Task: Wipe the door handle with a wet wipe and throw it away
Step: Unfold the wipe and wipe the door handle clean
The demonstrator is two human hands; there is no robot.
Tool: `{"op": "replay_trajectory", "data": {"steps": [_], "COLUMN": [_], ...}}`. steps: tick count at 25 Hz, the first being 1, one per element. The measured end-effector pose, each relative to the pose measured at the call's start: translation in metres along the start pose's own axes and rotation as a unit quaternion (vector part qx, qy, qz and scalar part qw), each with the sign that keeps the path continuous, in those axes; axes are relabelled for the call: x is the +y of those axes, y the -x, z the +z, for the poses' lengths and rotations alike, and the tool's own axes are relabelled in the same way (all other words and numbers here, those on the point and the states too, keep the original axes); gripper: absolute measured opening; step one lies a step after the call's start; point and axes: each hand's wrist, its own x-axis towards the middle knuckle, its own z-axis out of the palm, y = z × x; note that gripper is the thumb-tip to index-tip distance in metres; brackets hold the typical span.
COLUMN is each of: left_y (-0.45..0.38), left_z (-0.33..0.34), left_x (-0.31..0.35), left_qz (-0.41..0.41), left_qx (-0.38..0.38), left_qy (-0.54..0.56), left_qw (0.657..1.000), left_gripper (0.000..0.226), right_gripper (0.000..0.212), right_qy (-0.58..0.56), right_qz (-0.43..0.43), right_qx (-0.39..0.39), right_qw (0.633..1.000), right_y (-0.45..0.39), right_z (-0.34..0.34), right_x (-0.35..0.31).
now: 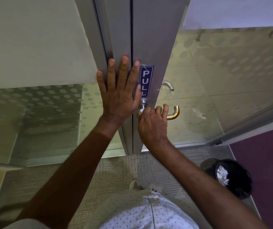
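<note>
right hand (pixel 152 123) grips wipe (pixel 142 110) on door handle (pixel 173 113); left hand (pixel 121 90) flat.

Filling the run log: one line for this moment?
step: wiping | right hand: wipe on handle | left hand: flat on door | bin: right

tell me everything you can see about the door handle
The door handle is a metal lever of round bar, brushed silver with a warm brassy glint at its curved free end. It stands out from the grey door frame on a round rose below the blue PULL sticker. The right hand is closed around its shaft with a bit of white wet wipe showing. The far-side handle shows through the glass.
</note>
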Motion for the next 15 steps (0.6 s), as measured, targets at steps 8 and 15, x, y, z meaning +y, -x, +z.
{"op": "replay_trajectory", "data": {"steps": [8, 15], "left_y": [-0.001, -0.001], "left_z": [-0.004, -0.002], "left_x": [0.000, -0.001], "left_qz": [0.000, 0.000], "left_qx": [-0.009, -0.007], "left_qy": [-0.001, -0.003], "left_qw": [1.000, 1.000], "left_gripper": [0.093, 0.091], "right_gripper": [0.043, 0.005], "right_qy": [-0.032, 0.031], "right_qz": [0.023, -0.206], "right_qx": [0.002, 0.126], "right_qw": [0.999, 0.970], "right_y": [-0.005, 0.014], "right_z": [0.001, 0.020], "right_x": [-0.005, 0.069]}}
